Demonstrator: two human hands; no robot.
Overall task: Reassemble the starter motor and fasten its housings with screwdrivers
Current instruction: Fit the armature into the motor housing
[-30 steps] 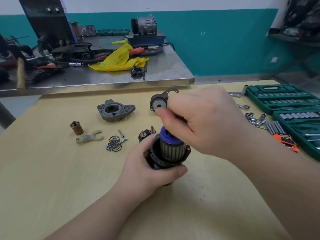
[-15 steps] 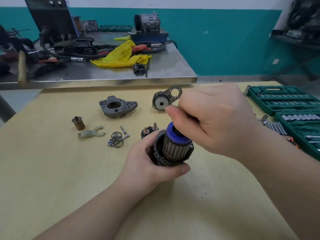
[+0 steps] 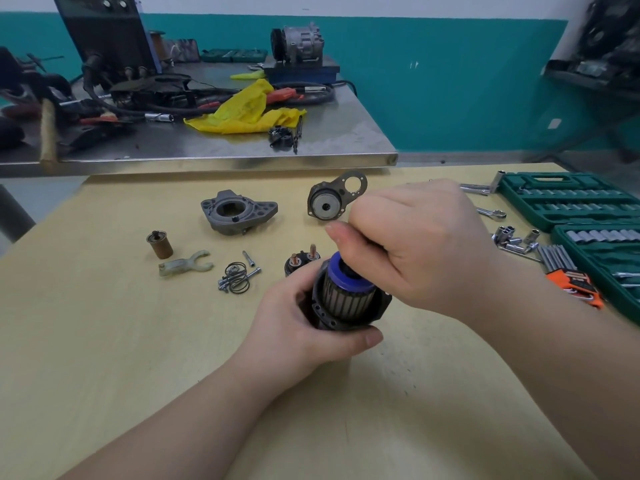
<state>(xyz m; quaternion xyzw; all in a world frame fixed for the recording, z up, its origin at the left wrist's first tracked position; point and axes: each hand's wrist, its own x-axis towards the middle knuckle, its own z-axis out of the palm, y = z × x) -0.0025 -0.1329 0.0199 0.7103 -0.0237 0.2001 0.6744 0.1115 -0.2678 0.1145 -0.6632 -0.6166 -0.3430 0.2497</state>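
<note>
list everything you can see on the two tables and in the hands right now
armature: 1, grey ribbed core with blue top ring, seated in a black housing, held in both hands
nose housing: 1, grey, wooden table, far centre
end plate: 1, dark grey, right of the nose housing
solenoid cap: 1, black with copper studs, behind the left hand
plunger: 1, brown, left
shift fork: 1, pale, beside the plunger
spring and bolts: small pile, metal, centre
socket set cases: 2, green, right edge
loose sockets: several, silver, by the cases
yellow cloth: 1, steel bench behind
compressor: 1, grey, back of the bench
left hand: grips the black housing
right hand: grips the armature top
</note>
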